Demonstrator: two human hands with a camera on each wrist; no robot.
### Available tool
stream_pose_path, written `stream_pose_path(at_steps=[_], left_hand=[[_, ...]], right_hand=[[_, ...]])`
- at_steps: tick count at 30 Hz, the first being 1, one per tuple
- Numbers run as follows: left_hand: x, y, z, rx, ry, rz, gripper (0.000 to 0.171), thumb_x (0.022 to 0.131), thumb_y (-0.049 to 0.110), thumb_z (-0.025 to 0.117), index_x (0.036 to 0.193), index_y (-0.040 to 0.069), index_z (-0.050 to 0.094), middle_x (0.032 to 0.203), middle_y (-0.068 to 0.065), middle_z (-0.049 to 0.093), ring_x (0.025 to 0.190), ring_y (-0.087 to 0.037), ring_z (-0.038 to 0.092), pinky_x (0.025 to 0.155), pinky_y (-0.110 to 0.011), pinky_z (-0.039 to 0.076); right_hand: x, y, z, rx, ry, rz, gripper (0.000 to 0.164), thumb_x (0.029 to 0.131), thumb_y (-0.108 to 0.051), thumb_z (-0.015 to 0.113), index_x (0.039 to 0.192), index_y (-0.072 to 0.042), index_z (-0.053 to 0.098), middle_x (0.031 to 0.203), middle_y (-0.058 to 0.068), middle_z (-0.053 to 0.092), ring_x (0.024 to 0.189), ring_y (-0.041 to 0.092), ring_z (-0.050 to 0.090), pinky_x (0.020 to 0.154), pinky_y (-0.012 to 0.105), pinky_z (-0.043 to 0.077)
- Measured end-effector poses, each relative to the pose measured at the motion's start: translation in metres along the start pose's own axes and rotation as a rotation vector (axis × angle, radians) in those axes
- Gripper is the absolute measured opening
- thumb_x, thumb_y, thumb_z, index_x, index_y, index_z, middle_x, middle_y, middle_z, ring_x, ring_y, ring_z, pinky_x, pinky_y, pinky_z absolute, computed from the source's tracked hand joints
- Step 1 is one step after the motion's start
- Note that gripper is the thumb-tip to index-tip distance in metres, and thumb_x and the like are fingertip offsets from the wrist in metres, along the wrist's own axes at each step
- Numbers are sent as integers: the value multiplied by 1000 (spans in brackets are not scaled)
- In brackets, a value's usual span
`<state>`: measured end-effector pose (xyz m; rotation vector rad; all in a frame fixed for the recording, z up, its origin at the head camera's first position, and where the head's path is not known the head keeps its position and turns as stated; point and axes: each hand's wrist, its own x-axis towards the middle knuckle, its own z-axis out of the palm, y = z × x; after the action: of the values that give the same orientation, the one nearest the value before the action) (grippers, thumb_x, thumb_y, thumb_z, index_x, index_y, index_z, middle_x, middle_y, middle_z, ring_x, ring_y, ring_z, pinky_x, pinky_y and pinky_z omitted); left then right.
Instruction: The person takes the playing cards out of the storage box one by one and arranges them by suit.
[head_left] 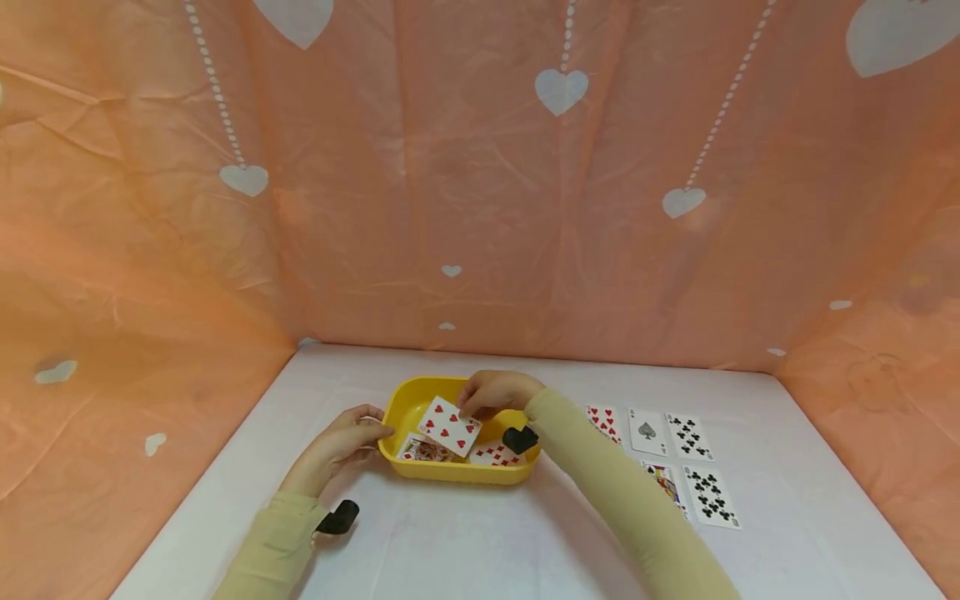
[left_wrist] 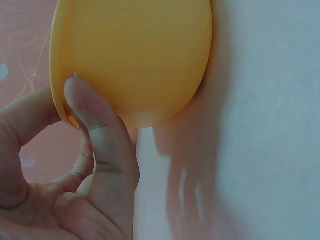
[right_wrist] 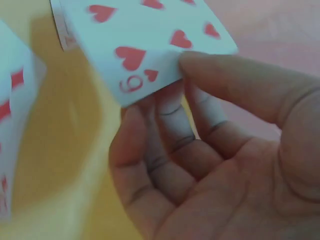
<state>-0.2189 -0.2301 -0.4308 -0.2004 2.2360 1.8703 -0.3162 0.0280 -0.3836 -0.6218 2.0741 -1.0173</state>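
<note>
A yellow plastic tub [head_left: 465, 473] stands on the white table. My left hand [head_left: 345, 440] pinches its left rim; in the left wrist view the thumb [left_wrist: 95, 107] lies against the outer wall. Over the tub my right hand [head_left: 501, 392] holds a six of hearts playing card [head_left: 448, 427] by one edge, between the thumb on its face and fingers beneath. The card is tilted, face up. Below it in the tub lie a face card [head_left: 422, 448], partly covered, and a diamonds card [head_left: 491, 455], partly hidden by the right wrist's black camera mount.
Right of the tub, face-up cards lie in two rows: a hearts card [head_left: 602, 421], an ace of spades [head_left: 647, 432], a clubs card [head_left: 690, 437], a face card [head_left: 663, 482] and a ten of clubs [head_left: 711, 497]. My right sleeve covers part of them. Orange heart-patterned curtains [head_left: 480, 208] surround the table.
</note>
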Motion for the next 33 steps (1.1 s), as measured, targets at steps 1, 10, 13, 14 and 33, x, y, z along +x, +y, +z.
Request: stream_pose_path(at_steps=[1, 10, 13, 14, 33], left_hand=[[0, 0, 0, 1, 0, 2, 32, 88, 7, 65, 112, -5, 47, 84, -12, 64, 65, -17, 60, 61, -28, 51], [1, -1, -1, -4, -4, 9, 34, 87, 7, 65, 112, -6, 45, 82, -10, 64, 66, -17, 60, 59, -27, 50], [1, -1, -3, -10, -8, 5, 34, 87, 7, 65, 112, -6, 45, 81, -8, 63, 66, -17, 59, 58, -26, 49], [0, -1, -3, -12, -8, 5, 34, 87, 6, 65, 113, -6, 45, 81, -8, 63, 66, -17, 59, 58, -25, 49], [-1, 0, -5, -16, -19, 2, 35, 88, 6, 63, 114, -6, 44, 84, -6, 65, 65, -12, 60, 57, -23, 49]], right_hand=[[-5, 1, -5, 30, 11, -11, 5, 89, -6, 65, 90, -2, 63, 79, 4, 59, 67, 14, 51, 70, 30, 50], [-71, 29, -39, 222, 143, -179, 12, 89, 0, 58, 99, 2, 54, 82, 7, 57, 76, 18, 57, 75, 38, 54], [-97, 45, -42, 274, 178, -204, 18, 90, 1, 58, 106, 3, 50, 86, 9, 55, 79, 20, 57, 76, 40, 54], [-106, 50, -42, 288, 190, -207, 21, 90, 2, 58, 108, 4, 49, 88, 9, 55, 80, 20, 56, 76, 41, 54], [-218, 154, 9, 408, 291, -108, 17, 89, -1, 58, 102, 5, 50, 81, 4, 59, 76, 17, 61, 67, 32, 53]])
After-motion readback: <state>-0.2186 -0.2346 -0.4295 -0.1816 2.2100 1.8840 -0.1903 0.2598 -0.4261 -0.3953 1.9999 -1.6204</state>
